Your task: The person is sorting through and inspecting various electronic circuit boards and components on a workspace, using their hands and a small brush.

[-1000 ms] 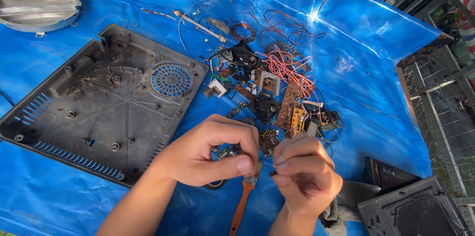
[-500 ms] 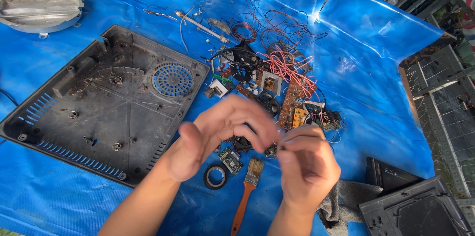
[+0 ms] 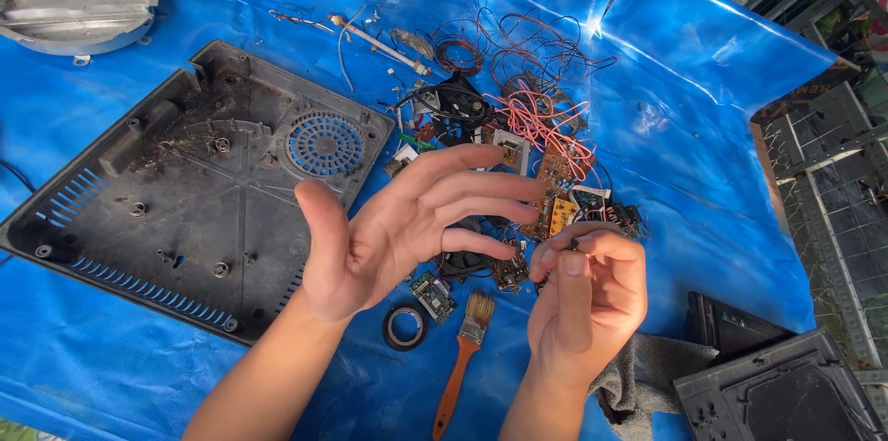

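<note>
My left hand [image 3: 407, 223] is raised above the blue tarp [image 3: 684, 117], palm facing right, fingers spread, holding nothing. My right hand [image 3: 583, 298] is beside it with the fingertips pinched on a tiny dark part [image 3: 573, 243], too small to identify. Below the hands lie a roll of black tape [image 3: 404, 326], a small green circuit board [image 3: 433, 296] and a paintbrush with an orange handle [image 3: 462, 358]. Behind the fingers sits a heap of circuit boards and red wires [image 3: 546, 145].
A black plastic appliance base with a round blue grille [image 3: 199, 200] lies at the left. A grey metal lid [image 3: 74, 1] is at the top left. A grey cloth [image 3: 647, 376] and black casing pieces [image 3: 786, 390] lie at the lower right, metal racks [image 3: 832, 145] at the right.
My left hand let go near the right hand, lifted and opened with its fingers spread. The tape roll and brush under it came into sight. The right hand stayed pinched.
</note>
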